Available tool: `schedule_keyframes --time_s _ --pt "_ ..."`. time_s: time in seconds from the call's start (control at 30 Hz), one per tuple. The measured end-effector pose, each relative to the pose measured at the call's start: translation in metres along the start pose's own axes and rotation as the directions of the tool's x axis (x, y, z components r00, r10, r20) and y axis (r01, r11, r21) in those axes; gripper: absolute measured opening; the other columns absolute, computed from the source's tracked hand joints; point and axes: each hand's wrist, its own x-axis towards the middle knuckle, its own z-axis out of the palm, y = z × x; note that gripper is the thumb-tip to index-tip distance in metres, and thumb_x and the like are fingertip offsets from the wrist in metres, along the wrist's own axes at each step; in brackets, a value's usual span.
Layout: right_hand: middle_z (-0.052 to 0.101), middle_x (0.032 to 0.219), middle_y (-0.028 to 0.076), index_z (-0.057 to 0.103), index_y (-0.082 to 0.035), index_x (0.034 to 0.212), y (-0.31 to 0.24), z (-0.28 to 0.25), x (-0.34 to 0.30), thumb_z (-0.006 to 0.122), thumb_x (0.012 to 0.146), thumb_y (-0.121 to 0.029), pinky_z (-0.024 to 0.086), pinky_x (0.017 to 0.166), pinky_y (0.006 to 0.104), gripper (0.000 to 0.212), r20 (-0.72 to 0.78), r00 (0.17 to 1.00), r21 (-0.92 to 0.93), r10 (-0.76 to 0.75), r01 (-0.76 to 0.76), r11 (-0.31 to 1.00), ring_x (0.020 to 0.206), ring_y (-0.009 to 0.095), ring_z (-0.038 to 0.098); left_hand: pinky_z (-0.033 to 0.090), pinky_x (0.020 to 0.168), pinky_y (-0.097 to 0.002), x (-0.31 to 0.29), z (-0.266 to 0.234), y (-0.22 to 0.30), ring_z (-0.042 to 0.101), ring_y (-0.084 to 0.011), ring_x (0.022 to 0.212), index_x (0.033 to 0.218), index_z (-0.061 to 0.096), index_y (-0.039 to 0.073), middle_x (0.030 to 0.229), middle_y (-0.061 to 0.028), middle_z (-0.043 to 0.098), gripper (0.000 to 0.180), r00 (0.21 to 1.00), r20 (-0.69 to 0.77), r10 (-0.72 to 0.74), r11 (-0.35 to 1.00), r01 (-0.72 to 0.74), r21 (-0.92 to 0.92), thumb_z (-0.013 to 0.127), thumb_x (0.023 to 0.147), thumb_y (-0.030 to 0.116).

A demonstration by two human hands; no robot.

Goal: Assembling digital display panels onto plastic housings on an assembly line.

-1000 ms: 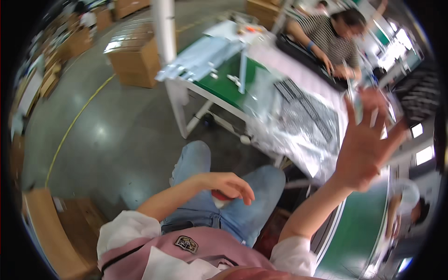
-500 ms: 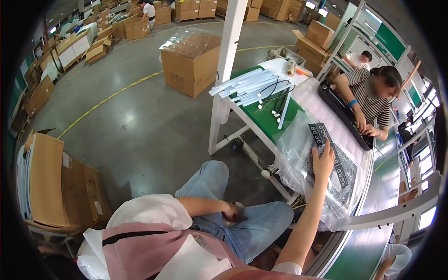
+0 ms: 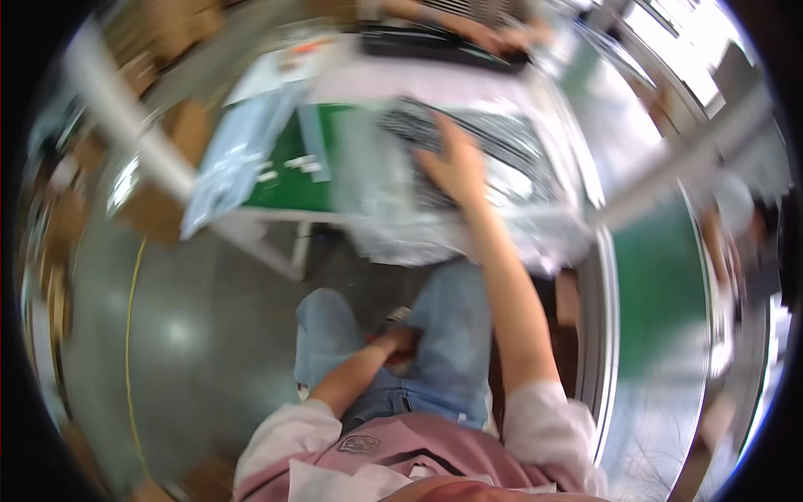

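My right hand [image 3: 458,163] reaches forward over the table, fingers apart, with the thumb out to the side. It rests on or just over a dark panel [image 3: 406,117] with pale digit-shaped markings, which lies on clear plastic sheeting [image 3: 389,230]. Motion blur hides whether the fingers touch it. Down between my thighs is my left hand [image 3: 404,339], its fingers hidden and smeared, so I cannot see whether anything is in it.
Pale blue strips [image 3: 242,138] lie on the green tabletop [image 3: 288,194] at left, beside small white pieces [image 3: 303,162]. Across the table a co-worker's hands work at a long black housing [image 3: 418,42]. A white post [image 3: 125,117] rises at left; a green-topped conveyor [image 3: 657,276] runs at right.
My view has swung right, so the table now lies straight ahead and the picture is blurred. My right hand stays over the panel, and my left stays between my legs.
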Motion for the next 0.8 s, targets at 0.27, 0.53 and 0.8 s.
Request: schedule_keyframes --time_s 0.27,0.53,0.8 --pt "0.062 0.098 0.019 0.054 -0.006 0.125 0.000 0.003 -0.003 0.073 0.069 -0.022 0.048 0.087 0.0436 0.061 -0.094 0.996 0.019 -0.006 0.008 1.000 0.097 0.038 0.059 0.044 0.097 -0.0422 0.010 -0.009 -0.048 0.054 -0.0386 0.117 0.124 0.056 0.003 0.122 -0.0238 0.059 0.051 0.987 0.054 0.148 0.987 -0.145 -0.069 0.062 0.082 0.032" --pt "0.064 0.091 0.014 0.059 -0.008 0.121 -0.001 -0.005 -0.005 0.071 0.068 -0.017 0.049 0.084 0.0398 0.055 -0.089 0.992 0.225 0.087 -0.065 0.972 0.091 0.032 0.060 0.043 0.098 -0.0400 -0.008 -0.025 -0.020 0.053 -0.0366 0.120 0.127 0.054 0.004 0.126 -0.0229 0.058 0.048 0.987 0.159 -0.036 0.933 0.091 -0.348 0.062 0.086 0.027" --pt "0.063 0.082 0.011 0.068 -0.009 0.106 -0.007 0.002 0.002 0.070 0.067 -0.016 0.049 0.080 0.0402 0.039 -0.081 0.994 0.317 0.075 -0.045 0.947 0.086 0.030 0.061 0.045 0.096 -0.0411 0.003 0.005 -0.097 0.055 -0.0355 0.118 0.127 0.057 0.009 0.125 -0.0210 0.059 0.048 0.974 0.209 -0.088 0.914 0.162 -0.371 0.057 0.088 0.038"
